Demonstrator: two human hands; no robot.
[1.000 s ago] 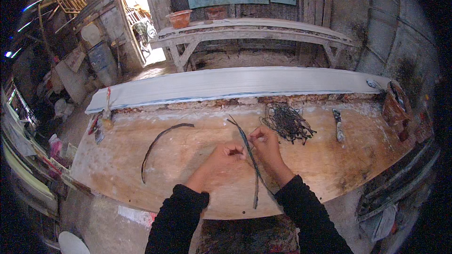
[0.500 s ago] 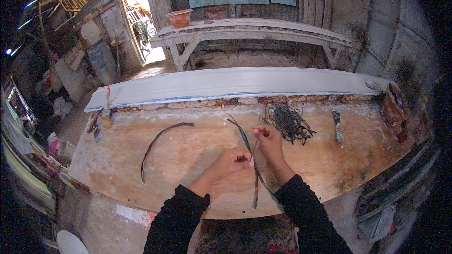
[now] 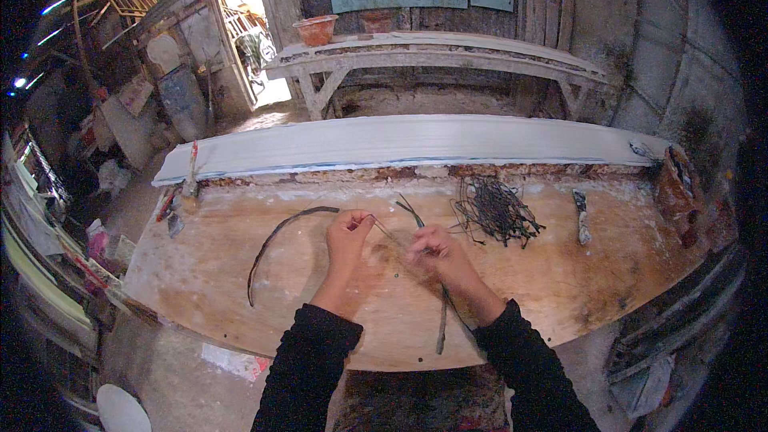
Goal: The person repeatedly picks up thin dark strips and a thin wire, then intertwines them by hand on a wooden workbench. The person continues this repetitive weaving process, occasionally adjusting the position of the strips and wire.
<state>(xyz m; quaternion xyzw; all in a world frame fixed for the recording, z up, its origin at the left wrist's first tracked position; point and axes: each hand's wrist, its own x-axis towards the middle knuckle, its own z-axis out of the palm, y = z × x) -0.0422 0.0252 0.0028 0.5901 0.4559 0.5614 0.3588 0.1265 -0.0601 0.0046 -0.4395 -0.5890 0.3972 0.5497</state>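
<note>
My left hand point(image 3: 347, 238) pinches one end of a thin, pale-looking strand point(image 3: 390, 231) above the wooden table. The strand runs slantwise down to my right hand point(image 3: 436, 252), whose fingers are closed around its other end and slightly blurred. Under my right hand lie dark narrow strips point(image 3: 442, 328), crossed near their far ends; their middle is covered by the hand. A curved dark strip point(image 3: 262, 253) rests left of my left hand. To the right of my hands is a loose pile of thin black strands point(image 3: 502, 212).
A long white slab point(image 3: 416, 140) spans the back of the wooden table point(image 3: 200, 288). A brush point(image 3: 192, 176) stands at the left end, a whitish-handled tool point(image 3: 582, 220) lies at right, near a brown container point(image 3: 677, 188). Beyond is a bench point(image 3: 448, 60) bearing an orange pot point(image 3: 316, 30).
My left hand has moved up and left with the strand's end. My right hand has come lower and slightly left, so the strand now stretches between them. The view has shifted a little.
</note>
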